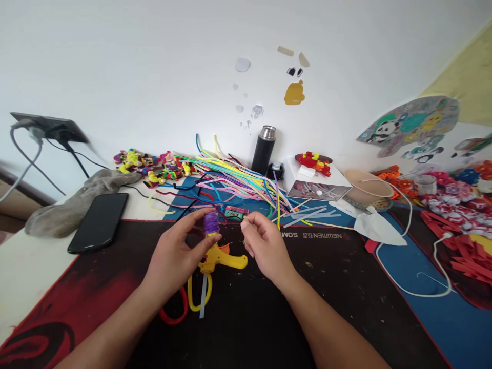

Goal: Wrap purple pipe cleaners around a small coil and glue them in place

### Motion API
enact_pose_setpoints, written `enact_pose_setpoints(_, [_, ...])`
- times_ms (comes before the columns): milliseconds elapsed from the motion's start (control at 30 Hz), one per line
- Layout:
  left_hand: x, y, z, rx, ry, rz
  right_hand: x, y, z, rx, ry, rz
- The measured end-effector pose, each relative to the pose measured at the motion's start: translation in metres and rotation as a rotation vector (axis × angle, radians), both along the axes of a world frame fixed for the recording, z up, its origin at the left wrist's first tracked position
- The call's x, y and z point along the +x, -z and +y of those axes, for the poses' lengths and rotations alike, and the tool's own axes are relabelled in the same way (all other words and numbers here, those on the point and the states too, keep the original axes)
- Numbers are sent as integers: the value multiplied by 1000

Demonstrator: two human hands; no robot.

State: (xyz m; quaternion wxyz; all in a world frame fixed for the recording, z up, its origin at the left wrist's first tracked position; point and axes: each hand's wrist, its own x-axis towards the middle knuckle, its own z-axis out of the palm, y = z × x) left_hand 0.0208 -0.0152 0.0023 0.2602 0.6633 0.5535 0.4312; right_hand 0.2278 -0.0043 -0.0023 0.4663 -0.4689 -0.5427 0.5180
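Note:
My left hand (180, 248) holds a purple fuzzy coil (211, 223) with a yellow band at its bottom, apparently wound pipe cleaner, upright between thumb and fingers. To its right, my right hand (263, 242) is closed in a pinch; a tiny light tip shows at the fingertips, too small to name. Below and between both hands lies a yellow glue gun (223, 259) with an orange trigger, a translucent glue stick (203, 297) sticking out of it. Partly under it are a yellow loop handle (191, 292) and a red loop handle (173, 313), perhaps of scissors.
A heap of colourful pipe cleaners (234, 179) lies behind my hands. Near it stand a black thermos (264, 151) and a white drawer box (317, 182). A phone (99, 223) rests at left. Several glue sticks (311, 212), a white cable (415, 294) and red strips (469, 259) lie at right.

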Motion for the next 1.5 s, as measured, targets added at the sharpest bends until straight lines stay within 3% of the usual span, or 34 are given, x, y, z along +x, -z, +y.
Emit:
enact_pose_setpoints(400, [2,-1,-2,113,64,87,-5,0,-3,62,-89,-60])
enact_pose_setpoints(1000, [3,15,-3,211,161,158,-8,0,-6,133,-70,-203])
enact_pose_setpoints(1333, [2,24,-1,213,96,282,-10,8,-8,273,-6,-396])
enact_pose_setpoints(1500, [-2,26,3,201,16,301,-12,3,-13,314,-7,-331])
